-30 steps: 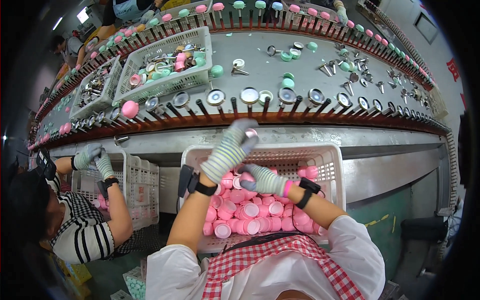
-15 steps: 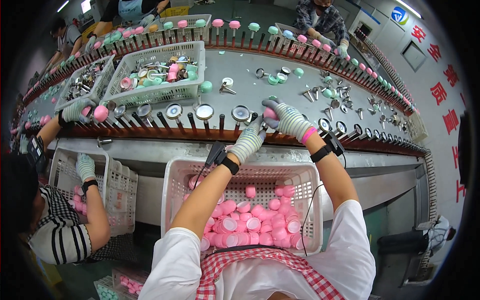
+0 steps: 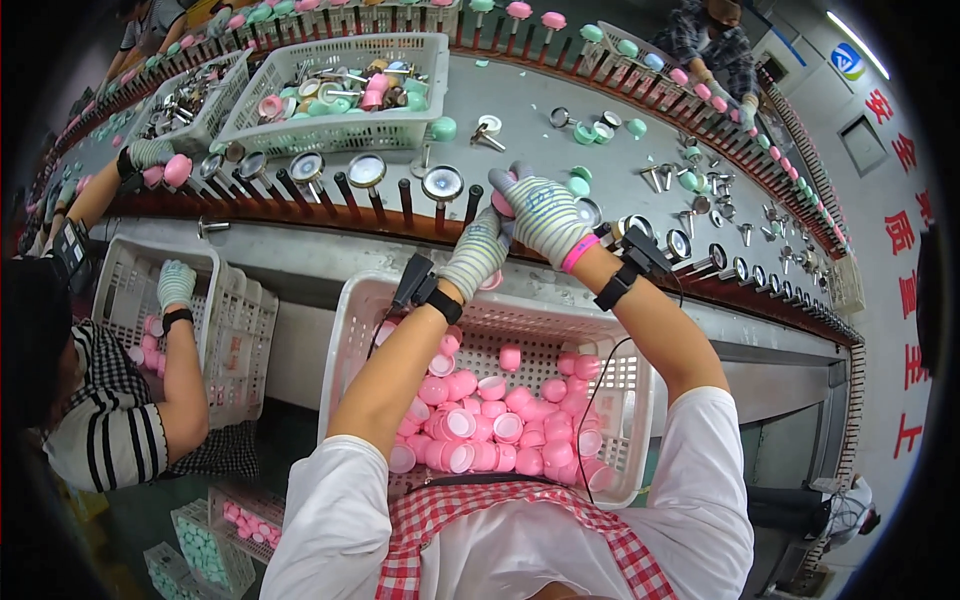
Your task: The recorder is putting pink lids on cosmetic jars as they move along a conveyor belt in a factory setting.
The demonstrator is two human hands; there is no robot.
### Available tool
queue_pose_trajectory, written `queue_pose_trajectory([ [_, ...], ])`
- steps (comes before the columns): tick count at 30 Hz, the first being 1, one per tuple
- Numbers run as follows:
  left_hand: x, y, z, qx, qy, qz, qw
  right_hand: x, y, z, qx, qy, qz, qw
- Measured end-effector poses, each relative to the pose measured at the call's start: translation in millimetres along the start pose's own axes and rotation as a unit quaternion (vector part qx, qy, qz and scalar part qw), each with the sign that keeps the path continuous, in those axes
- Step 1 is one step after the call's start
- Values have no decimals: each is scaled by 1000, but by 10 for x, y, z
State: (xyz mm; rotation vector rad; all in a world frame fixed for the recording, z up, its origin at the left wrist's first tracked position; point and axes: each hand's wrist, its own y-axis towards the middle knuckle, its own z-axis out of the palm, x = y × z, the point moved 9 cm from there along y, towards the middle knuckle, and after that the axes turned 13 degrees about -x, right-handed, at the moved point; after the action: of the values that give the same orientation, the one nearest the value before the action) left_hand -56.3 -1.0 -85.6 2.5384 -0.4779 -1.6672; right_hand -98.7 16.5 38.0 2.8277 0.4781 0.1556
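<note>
Both gloved hands meet over the row of pegs [image 3: 405,200] at the worktop [image 3: 520,95] edge. The right hand [image 3: 545,212] is curled around a pink cap [image 3: 502,203], the left hand [image 3: 478,252] closed just beneath it, touching. Below both wrists sits a white basket [image 3: 640,400] of pink caps.

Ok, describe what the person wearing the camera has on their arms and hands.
Both hands, left and right, wear pale knit gloves with thin stripes; the right glove has a pink cuff. Each wrist carries a black strap with a small black device, a thin black cable trailing from it. Short white sleeves cover the upper arms.
</note>
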Motion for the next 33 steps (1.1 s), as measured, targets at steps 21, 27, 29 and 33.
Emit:
queue_pose_trajectory([
  [21,320,-486,-1189,-137,301,36,943,1088,882,450,-26,67,-9,997],
  [27,148,-322,-1121,-163,284,27,945,1133,1154,388,-100,61,-42,992],
  [29,328,-338,-1043,-149,311,61,937,1360,912,129,-223,155,-75,959],
  [33,448,-423,-1078,-101,254,34,961,1367,-610,-79,-376,350,-97,853],
])
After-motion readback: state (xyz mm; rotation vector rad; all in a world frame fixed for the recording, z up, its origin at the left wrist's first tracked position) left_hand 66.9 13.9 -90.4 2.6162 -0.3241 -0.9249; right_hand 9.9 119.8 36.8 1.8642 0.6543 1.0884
